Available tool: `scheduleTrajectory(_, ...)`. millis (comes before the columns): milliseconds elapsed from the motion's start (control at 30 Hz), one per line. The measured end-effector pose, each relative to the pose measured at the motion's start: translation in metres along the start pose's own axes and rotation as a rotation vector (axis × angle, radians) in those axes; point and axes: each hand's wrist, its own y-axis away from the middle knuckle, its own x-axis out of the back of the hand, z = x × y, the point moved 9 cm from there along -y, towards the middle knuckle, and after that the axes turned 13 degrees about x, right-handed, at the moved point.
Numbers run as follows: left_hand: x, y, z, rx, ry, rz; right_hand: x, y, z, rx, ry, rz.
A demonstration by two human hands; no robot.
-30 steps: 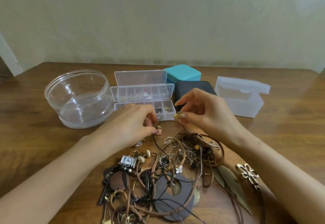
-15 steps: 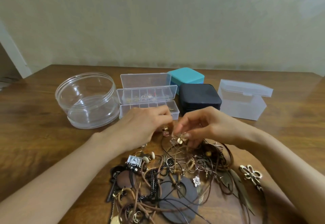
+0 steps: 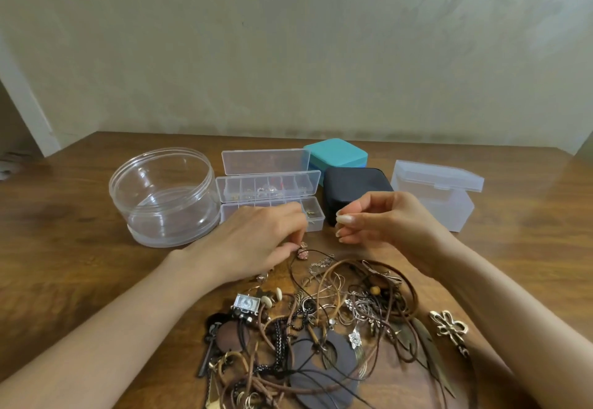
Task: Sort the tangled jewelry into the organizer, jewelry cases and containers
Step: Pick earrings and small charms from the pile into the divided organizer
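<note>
The clear organizer [image 3: 268, 188] lies with its long axis running left to right. Its lid stands open at the back, and 2 rows of compartments show. Small metal pieces sit in the back row's middle compartments, and a gold piece lies in the front row's rightmost one.

Left of the organizer stands a round clear container [image 3: 163, 196]. Right of it is a closed black case [image 3: 353, 184], then a lidded frosted box [image 3: 436, 196]. A teal case [image 3: 337, 153] sits behind the organizer's right end.

In front of the organizer, the tangled jewelry [image 3: 321, 328] is heaped on the tabletop [image 3: 64, 248]. The left hand [image 3: 253, 245] covers part of the front row and pinches a pink charm [image 3: 301, 253]. The right hand [image 3: 382, 219] has curled fingers, thumb against forefinger; I cannot tell whether it pinches anything.
</note>
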Motion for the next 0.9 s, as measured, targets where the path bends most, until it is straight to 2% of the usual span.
scheduleTrajectory(133, -0.008, -0.003, -0.002, 0.039, 0.000, -0.064, 0.004, -0.002, 0.002, -0.001, 0.041, 0.025)
scheduleTrajectory(500, -0.008, -0.001, -0.002, 0.081, 0.019, -0.097, 0.001, -0.001, 0.003, -0.035, 0.058, 0.013)
scheduleTrajectory(600, -0.001, -0.003, -0.013, 0.166, 0.228, -0.091, 0.002, -0.001, 0.003, -0.029, 0.023, 0.028)
scheduleTrajectory(733, 0.009, -0.003, -0.022, 0.312, 0.674, -0.106, -0.001, -0.001, -0.002, 0.009, 0.015, 0.009)
scheduleTrajectory(900, 0.008, 0.000, -0.014, 0.410, 1.208, -0.182, -0.020, 0.000, -0.002, 0.034, -0.192, -0.108)
